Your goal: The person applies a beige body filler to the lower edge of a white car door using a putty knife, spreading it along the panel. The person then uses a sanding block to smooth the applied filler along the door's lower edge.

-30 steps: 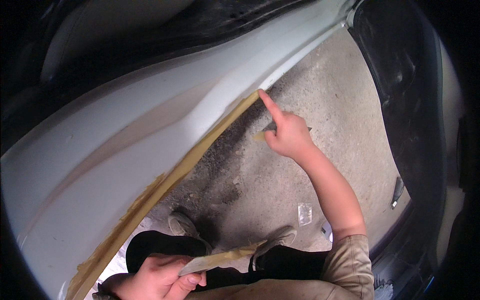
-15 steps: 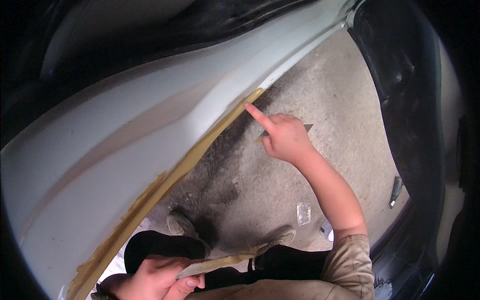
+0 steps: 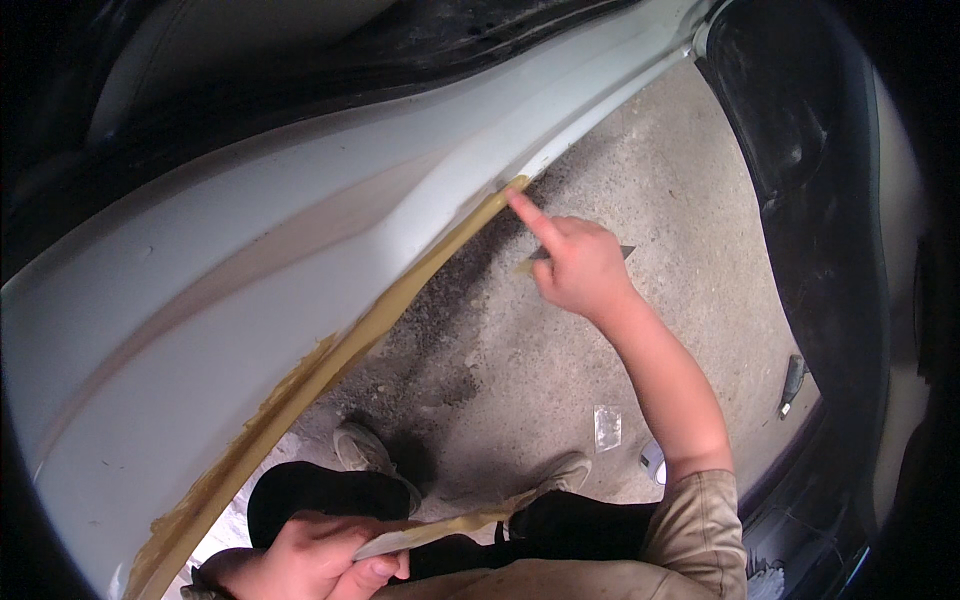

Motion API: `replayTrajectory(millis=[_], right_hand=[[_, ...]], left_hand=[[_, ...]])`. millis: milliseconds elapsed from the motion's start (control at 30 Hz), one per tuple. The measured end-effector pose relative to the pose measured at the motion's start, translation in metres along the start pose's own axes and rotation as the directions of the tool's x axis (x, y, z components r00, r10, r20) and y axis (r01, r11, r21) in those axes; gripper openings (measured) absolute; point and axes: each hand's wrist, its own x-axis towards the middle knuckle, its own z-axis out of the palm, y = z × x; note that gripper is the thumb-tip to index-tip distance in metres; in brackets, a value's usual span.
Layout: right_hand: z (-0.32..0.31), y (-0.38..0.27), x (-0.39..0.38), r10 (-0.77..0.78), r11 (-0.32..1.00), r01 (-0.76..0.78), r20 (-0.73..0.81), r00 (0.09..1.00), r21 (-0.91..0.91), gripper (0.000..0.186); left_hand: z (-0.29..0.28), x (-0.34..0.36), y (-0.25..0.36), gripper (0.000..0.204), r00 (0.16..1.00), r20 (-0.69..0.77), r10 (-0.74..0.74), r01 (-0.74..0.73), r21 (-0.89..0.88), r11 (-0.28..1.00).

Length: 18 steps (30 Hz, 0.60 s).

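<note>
pale grey car body panel [image 3: 250, 300] fills the upper left, curving from lower left to upper right, its lower edge coated with a long band of tan body filler [image 3: 380, 315]. below it, rough concrete floor [image 3: 640, 200] with a dark stain near the middle. a black car part [image 3: 800, 150] rises along the right side. person crouched, black trousers and two worn shoes [image 3: 370, 455] at the bottom of the view. right hand [image 3: 580, 265] reaches up from the lower right, index finger stretched out with its tip touching the top end of the filler band; the other fingers curled around a small flat spreader blade [image 3: 625, 252], mostly hidden by the hand. left hand [image 3: 320, 560] at the bottom edge, closed around a flat mixing board smeared with filler [image 3: 450, 528], held roughly level over the knees. small clear plastic scrap [image 3: 607, 427] lies on the floor by the right forearm.
</note>
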Motion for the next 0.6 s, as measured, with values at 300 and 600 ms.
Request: replayTrajectory(millis=[300,600], right_hand=[[-0.005,0.006,0.001,0.137,0.981,-0.125,0.077,0.988,-0.147,0.096],[0.002,-0.021,-0.003,-0.013,0.999,0.016,0.112,0.994,-0.028,0.099]], left_hand=[[-0.001,-0.002,-0.003,0.029,1.0,0.006,0.018,-0.018,-0.002,1.0],[0.002,-0.003,-0.004,0.03,0.999,-0.018,0.033,-0.033,-0.018,0.999]])
